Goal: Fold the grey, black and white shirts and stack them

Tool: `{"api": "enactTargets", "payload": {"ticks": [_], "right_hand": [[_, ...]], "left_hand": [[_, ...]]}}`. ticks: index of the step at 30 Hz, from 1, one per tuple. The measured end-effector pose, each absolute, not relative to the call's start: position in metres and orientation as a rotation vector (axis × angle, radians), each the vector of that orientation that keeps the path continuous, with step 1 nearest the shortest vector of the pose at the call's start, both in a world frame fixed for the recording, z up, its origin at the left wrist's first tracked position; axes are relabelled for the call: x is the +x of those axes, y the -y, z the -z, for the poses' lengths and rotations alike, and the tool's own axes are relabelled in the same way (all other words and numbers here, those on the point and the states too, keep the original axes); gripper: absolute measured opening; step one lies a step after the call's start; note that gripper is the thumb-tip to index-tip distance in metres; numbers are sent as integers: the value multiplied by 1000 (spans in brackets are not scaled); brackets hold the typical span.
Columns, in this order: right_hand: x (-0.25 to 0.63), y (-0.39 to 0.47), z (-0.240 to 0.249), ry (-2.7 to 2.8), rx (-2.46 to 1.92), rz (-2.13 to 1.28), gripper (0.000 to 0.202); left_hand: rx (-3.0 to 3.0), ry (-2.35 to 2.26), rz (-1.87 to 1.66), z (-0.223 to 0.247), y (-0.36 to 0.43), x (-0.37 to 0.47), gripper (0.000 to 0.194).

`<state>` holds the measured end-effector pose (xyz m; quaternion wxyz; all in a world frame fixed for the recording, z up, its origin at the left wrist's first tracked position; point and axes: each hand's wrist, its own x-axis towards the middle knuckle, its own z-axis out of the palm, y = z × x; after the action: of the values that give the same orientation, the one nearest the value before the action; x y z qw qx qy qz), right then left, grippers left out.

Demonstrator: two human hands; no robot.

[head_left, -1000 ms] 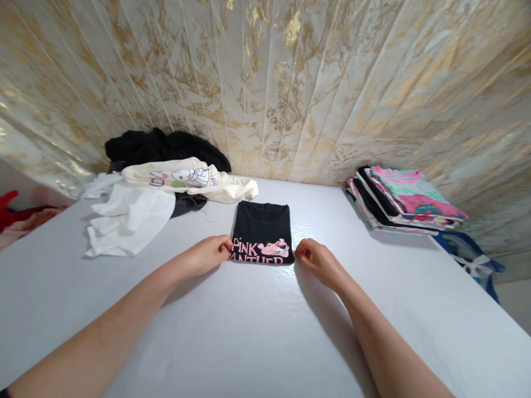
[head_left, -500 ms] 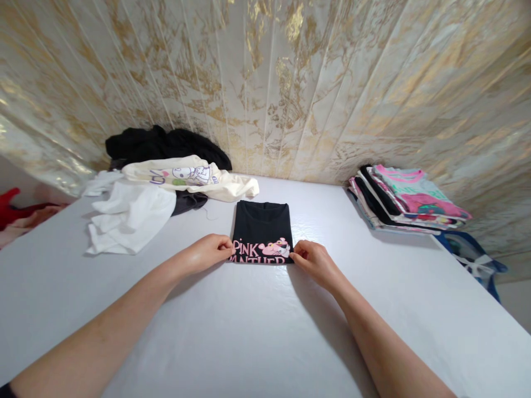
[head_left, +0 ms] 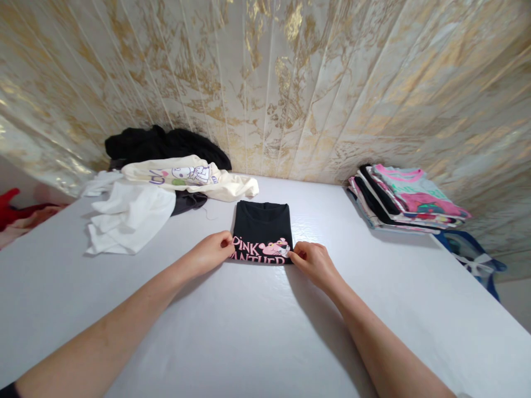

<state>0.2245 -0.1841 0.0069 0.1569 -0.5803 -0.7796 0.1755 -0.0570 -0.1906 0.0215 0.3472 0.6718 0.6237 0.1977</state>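
Observation:
A black shirt [head_left: 263, 224] with pink lettering and a pink cartoon face lies folded into a compact rectangle at the middle of the table. At its lower left edge my left hand [head_left: 215, 251] pinches the fabric between thumb and curled fingers. My right hand [head_left: 312, 260] grips the lower right edge in the same way, thumb over the cloth. The shirt's neckline faces the wall, and its near edge lies between my two hands.
On the white table [head_left: 249, 331], a white garment [head_left: 133, 215], a cream printed garment [head_left: 236, 187] and black clothing [head_left: 166, 146] lie loosely at the back left. A folded stack [head_left: 410, 199] sits back right, beside a blue-edged item [head_left: 473, 257].
My left hand has shifted very slightly at the shirt's left edge, covering a little more of the lettering. My right hand has barely moved, and the shirt lies in the same place.

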Motion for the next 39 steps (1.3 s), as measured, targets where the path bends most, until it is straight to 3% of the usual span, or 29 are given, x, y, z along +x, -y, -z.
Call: {"api": "enactTargets", "payload": {"ticks": [8,13,22,27,30,36,39], "right_hand": [[224,184,-6,2183,-1657,-513,28],[219,189,-15,2225,-1755,-447,26],[218,195,-20,2274,-1820,-349,27],[221,194,-17,2158,-1542,-150,11],[216,194,-13,2259,-1375,-188,14],[211,194,-8,2308,-1645,-159,14],[216,192,-9,2227,-1678,-105,15]], "left_hand": [[1538,-1574,-567,-17,192,-53,20],[1725,-1659,-511,-9,192,-57,17],[1901,-1885,-119,-37,205,-53,21],[1934,-1986,-397,-44,202,-53,11],[1959,-1843,-435,-35,202,-54,6],[2080,-1744,-193,-27,209,-55,9],[2198,-1804,-311,-32,210,-51,15]]}}
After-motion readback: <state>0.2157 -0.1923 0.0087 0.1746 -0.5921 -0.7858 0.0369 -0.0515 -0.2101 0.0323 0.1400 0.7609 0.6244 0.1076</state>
